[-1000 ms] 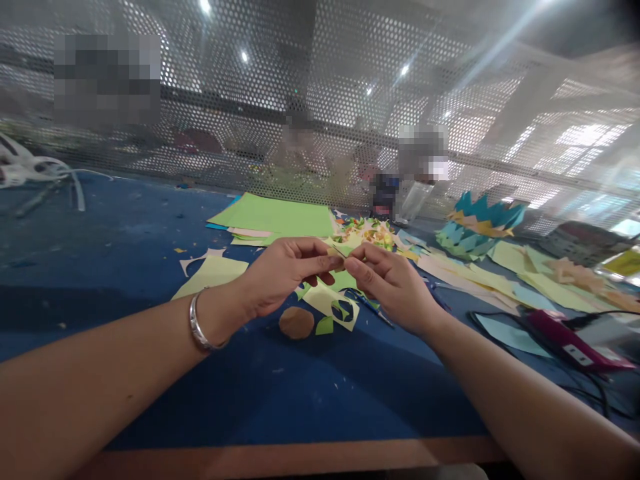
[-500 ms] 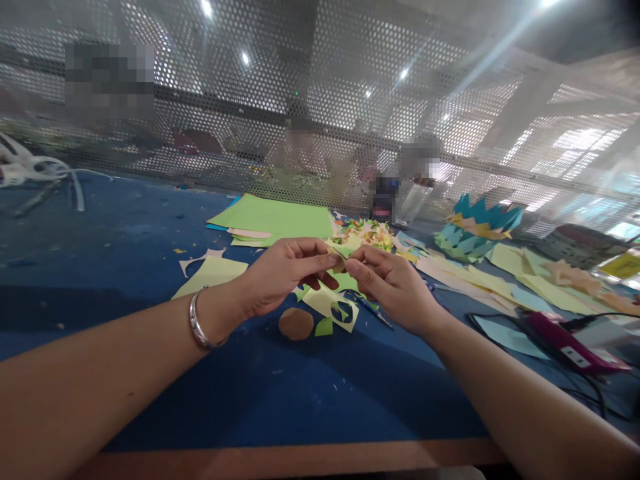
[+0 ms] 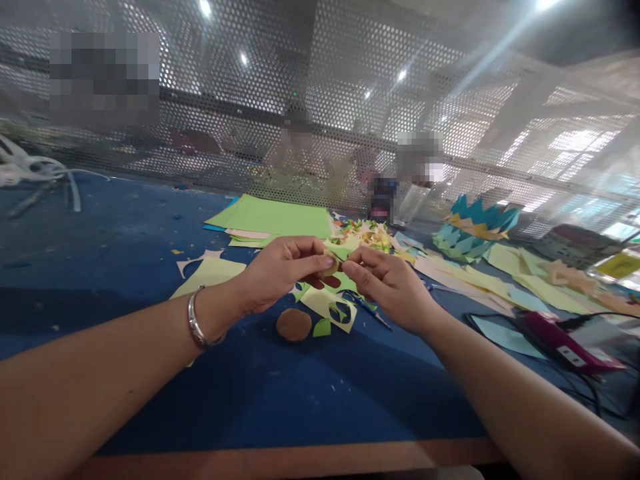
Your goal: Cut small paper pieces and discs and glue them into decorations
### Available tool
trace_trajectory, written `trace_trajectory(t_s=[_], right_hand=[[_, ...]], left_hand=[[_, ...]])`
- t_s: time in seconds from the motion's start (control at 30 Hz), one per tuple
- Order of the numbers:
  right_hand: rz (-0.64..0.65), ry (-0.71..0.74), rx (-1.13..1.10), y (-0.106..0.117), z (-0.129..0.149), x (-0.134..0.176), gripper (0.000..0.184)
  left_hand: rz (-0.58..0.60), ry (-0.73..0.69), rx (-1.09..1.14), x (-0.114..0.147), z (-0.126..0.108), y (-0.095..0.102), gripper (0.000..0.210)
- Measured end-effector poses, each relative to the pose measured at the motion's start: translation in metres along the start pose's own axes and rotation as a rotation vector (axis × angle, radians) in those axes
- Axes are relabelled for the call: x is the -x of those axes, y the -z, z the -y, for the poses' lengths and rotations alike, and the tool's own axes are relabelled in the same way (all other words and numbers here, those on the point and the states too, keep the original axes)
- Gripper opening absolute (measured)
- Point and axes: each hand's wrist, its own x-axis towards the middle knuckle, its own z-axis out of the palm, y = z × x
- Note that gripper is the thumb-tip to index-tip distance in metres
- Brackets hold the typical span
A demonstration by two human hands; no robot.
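Observation:
Above the middle of the table, my left hand point(image 3: 293, 272) pinches a small pale yellow paper piece point(image 3: 330, 265) between thumb and fingers. My right hand point(image 3: 384, 281) is closed at the right edge of that piece, thumb against forefinger; its fingertips partly hide the paper. Just below the hands lie a round brown disc point(image 3: 294, 325) and a small green paper cutting point(image 3: 322, 327). Beside them is a yellow paper scrap point(image 3: 315, 303) with a round hole. A slim blue pen-like tool point(image 3: 376, 315) lies under my right hand, partly covered.
Stacked green sheets point(image 3: 280, 215) and a heap of paper snippets point(image 3: 367, 233) lie behind my hands. To the right are a zigzag-edged blue paper crown point(image 3: 483, 223), paper strips point(image 3: 460, 283) and a magenta power strip point(image 3: 560, 340) with cables. A perforated screen point(image 3: 225, 127) borders the back.
The paper piece has turned between my fingers and shows more of its yellow face by my left thumb. My right hand has shifted slightly left.

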Motion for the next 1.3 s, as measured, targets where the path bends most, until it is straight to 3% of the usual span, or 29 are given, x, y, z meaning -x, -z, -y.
trace_trajectory(t_s=[0.77,0.9,1.0,1.17,1.3], right_hand=[[0.011,-0.008,0.086,0.000,0.001,0.000,0.037],[-0.032,-0.035,0.101,0.002,-0.002,-0.002,0.039],[-0.039,-0.061,0.205,0.004,-0.008,-0.006,0.040],[0.089,-0.148,0.549,0.002,-0.018,-0.010,0.037],[0.112,-0.218,0.681,-0.004,-0.017,-0.008,0.035]], left_hand=[[0.037,-0.027,-0.125,-0.003,0.002,0.005,0.017],[-0.024,0.003,-0.150,-0.003,0.002,0.006,0.023],[-0.104,0.036,-0.128,-0.005,0.004,0.008,0.026],[-0.194,0.055,-0.139,-0.010,0.009,0.015,0.023],[-0.262,0.075,-0.149,-0.012,0.012,0.019,0.023]])
